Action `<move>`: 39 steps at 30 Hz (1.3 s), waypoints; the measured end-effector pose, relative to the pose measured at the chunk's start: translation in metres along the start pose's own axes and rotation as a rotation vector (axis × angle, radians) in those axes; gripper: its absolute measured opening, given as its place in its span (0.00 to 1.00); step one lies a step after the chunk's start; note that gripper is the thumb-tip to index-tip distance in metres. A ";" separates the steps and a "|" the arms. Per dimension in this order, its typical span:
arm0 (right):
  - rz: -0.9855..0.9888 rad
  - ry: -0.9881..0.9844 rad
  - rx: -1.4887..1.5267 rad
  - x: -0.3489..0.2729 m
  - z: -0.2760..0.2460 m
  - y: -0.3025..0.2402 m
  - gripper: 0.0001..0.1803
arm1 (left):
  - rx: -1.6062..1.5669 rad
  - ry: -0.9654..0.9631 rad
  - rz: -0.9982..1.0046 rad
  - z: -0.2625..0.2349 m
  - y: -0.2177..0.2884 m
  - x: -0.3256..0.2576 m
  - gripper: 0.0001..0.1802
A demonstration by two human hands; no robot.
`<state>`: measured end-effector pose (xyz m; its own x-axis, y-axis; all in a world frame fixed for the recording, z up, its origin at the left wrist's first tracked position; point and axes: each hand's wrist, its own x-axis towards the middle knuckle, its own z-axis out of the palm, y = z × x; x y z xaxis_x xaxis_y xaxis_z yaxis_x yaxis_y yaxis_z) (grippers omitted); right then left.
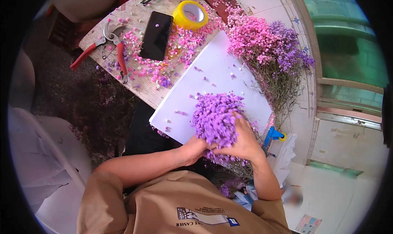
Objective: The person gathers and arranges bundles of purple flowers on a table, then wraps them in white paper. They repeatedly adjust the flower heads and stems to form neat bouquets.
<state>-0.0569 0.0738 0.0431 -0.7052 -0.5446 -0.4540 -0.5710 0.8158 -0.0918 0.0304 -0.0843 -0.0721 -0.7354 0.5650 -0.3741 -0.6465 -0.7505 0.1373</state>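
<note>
Head | your right hand (244,140) has fingers clamped on purple bunch (213,113); left hand (194,148) fingers: cannot tell | bunch gathered, unwrapped; white paper (217,62) flat

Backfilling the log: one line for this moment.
left hand, right hand: holding purple flowers | below: white paper | table: black phone, yellow tape roll, red-handled pruners

table (133,14): pale wood; left: white chair (61,141), dark floor (61,98); right: pale tiles (262,2), green glass (348,49), cream frame (348,84)
</note>
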 end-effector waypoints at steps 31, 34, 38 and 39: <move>-0.199 -0.010 0.403 0.096 -0.013 0.020 0.57 | 2.409 -0.292 0.924 -0.018 -0.022 -0.047 0.09; -0.166 0.088 0.155 0.062 0.008 -0.001 0.55 | 2.425 -0.335 0.949 -0.023 -0.046 -0.044 0.10; -0.151 0.033 0.234 0.071 0.003 0.007 0.60 | 2.526 -0.378 0.875 -0.021 -0.046 -0.044 0.11; -0.148 -0.010 0.256 0.073 -0.001 0.005 0.59 | 2.538 -0.369 0.834 -0.023 -0.044 -0.040 0.12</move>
<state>-0.1119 0.0382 0.0109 -0.6170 -0.6605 -0.4279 -0.5420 0.7508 -0.3775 0.0933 -0.0815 -0.0839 -0.6271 0.7364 0.2540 0.7730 0.5481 0.3194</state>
